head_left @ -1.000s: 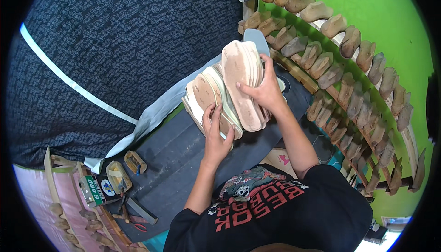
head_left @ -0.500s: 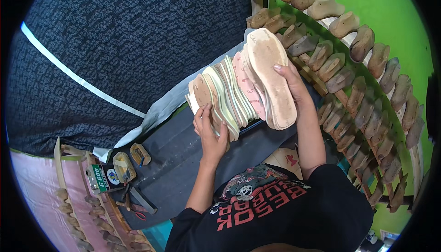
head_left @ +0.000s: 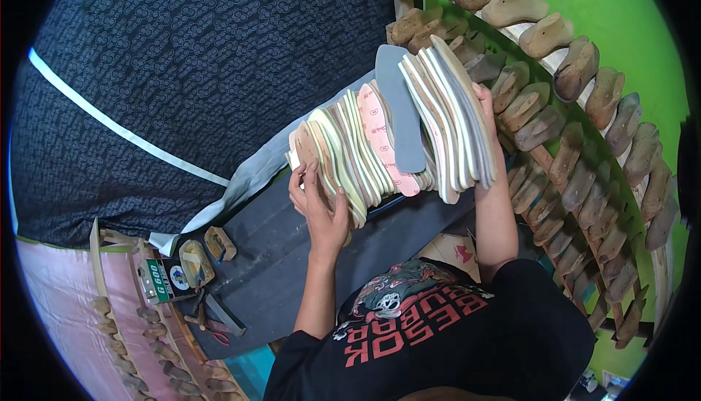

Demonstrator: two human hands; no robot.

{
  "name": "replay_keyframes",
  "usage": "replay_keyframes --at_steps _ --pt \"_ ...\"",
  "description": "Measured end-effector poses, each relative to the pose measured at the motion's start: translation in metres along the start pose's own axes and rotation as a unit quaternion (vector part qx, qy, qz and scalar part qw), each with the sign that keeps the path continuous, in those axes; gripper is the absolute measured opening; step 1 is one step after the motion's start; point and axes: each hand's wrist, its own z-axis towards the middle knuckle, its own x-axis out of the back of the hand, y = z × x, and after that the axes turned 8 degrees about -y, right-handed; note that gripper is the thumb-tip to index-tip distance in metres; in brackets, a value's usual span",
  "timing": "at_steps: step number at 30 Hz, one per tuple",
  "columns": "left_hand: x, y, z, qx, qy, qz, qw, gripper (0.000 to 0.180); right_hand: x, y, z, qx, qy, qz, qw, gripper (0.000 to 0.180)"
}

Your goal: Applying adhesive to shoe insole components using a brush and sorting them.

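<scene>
A long row of shoe insoles (head_left: 342, 156), stacked face to face, stands on edge over the dark work surface. Their edges show cream, pale green, brown and grey, and a pink printed sheet (head_left: 380, 132) sits among them. My left hand (head_left: 319, 207) grips the row's left end, fingers on the brown outer insole and thumb along the lower edge. My right hand (head_left: 485, 112) holds a bunch of insoles (head_left: 451, 120) at the right end, its thumb on the top edge and its fingers mostly hidden behind. Between bunch and row, a flat grey insole (head_left: 399, 105) faces up.
Wooden shoe lasts (head_left: 577, 72) line racks on the right along a green wall. On the dark work surface (head_left: 270, 269), at the left, lie pliers (head_left: 201, 313), a dark flat blade (head_left: 225, 315), a green-and-white can (head_left: 157, 283) and cut-open containers (head_left: 196, 264). Dark patterned cloth hangs beyond.
The right-hand bunch has turned from broad face to edge-on and parted from the row, exposing the grey insole. My left hand has shifted slightly left with the row's end.
</scene>
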Motion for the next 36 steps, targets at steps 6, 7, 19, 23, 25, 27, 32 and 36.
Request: replay_keyframes --at_steps 6,7,19,23,25,27,32,36 --pt "0.005 -0.005 0.000 -0.009 0.010 -0.036 0.999 0.060 -0.022 0.003 -0.003 -0.036 -0.042 0.021 0.998 0.062" --pt "0.007 -0.007 -0.003 -0.026 0.023 -0.051 0.998 0.059 -0.040 0.010 -0.008 -0.059 -0.013 0.016 0.998 0.067" --pt "0.106 -0.021 -0.073 0.051 0.018 -0.463 0.885 0.112 -0.188 0.196 -0.021 -0.146 -0.230 -0.288 0.918 0.092" --pt "0.129 -0.072 -0.113 0.160 0.042 -0.408 0.898 0.086 -0.188 0.297 -0.039 -0.086 -0.241 -0.432 0.865 0.095" --pt "0.131 -0.107 -0.134 0.177 0.059 -0.405 0.895 0.077 -0.184 0.339 -0.051 -0.120 -0.239 -0.467 0.843 0.097" --pt "0.122 -0.144 -0.150 0.254 0.106 -0.540 0.795 0.071 -0.159 0.381 -0.065 -0.163 -0.275 -0.468 0.823 0.104" --pt "0.074 -0.208 -0.186 0.348 0.048 -0.620 0.702 0.060 -0.117 0.394 -0.118 -0.361 -0.255 -0.428 0.788 0.125" --pt "0.030 -0.222 -0.173 0.353 -0.001 -0.634 0.688 0.059 -0.084 0.394 -0.124 -0.280 -0.207 -0.603 0.717 0.134"
